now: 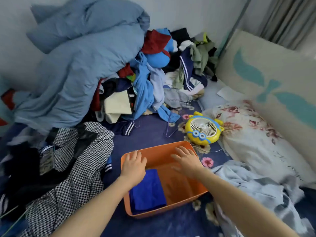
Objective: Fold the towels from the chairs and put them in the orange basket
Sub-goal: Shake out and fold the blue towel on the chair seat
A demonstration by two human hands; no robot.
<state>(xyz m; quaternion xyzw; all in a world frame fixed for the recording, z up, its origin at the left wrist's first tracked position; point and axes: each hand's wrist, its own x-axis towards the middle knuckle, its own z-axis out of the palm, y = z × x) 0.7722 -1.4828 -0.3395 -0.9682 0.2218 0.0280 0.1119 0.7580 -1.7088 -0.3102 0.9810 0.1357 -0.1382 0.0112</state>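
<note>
**Hands hovering over the basket, one towel already inside**

Cluttered bedding is filling the whole view: a dark blue floral bed sheet is lying under everything, with a heap of clothes and a blue duvet piled well beyond the hands, and a yellow toy fan sitting just past the right hand. No chairs are showing here, so any remaining towels are lying out of view.

Directly beneath the hands, the orange basket is resting on the bed. A folded blue towel is lying flat in the basket, below and just behind the left hand, against the wall nearer that hand; the half under the right hand is looking bare.

The left hand is spreading its fingers above the basket's far corner, palm down, gripping nothing. The right hand is hanging open over the far rim on its own side, also empty, though slightly blurred. The two are well apart.

The towel is looking soft, light and limp, probably microfibre, so it is likely to sag and unfold if lifted by one corner. Pinching it along the folded edges with both hands, or pressing it flat from above, seems the safest hold. Being plastic, the basket is probably stiff and light, best gripped by its rim.
</note>
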